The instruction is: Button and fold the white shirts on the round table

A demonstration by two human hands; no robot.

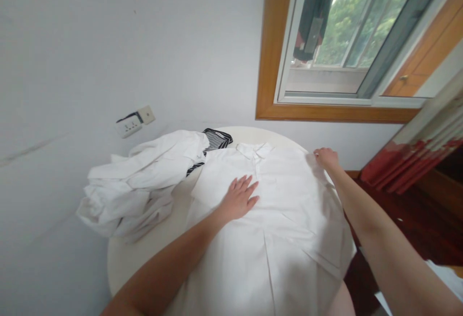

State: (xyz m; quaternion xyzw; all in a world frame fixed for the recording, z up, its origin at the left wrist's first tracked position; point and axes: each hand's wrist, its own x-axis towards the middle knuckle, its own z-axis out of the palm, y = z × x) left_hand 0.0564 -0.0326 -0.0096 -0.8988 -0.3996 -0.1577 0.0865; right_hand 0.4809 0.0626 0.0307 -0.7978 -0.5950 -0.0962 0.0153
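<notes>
A white collared shirt (282, 195) lies spread out, front up, over a round white table, its collar at the far side and its lower part toward me. My left hand (239, 198) rests flat on the shirt's chest, fingers spread, just left of the button placket. At the far right my right hand (326, 158) has its fingers closed on the shirt's sleeve or shoulder edge, near the table's rim. Soft creases run across the right side of the cloth below that hand.
Crumpled white clothes (144, 185) are heaped at the table's left, beside a black-and-white striped cloth (217, 139). The round table (144, 258) stands against a wall with a socket (129, 126). A wood-framed window (275, 111) and a red-and-cream curtain (398, 157) are at right.
</notes>
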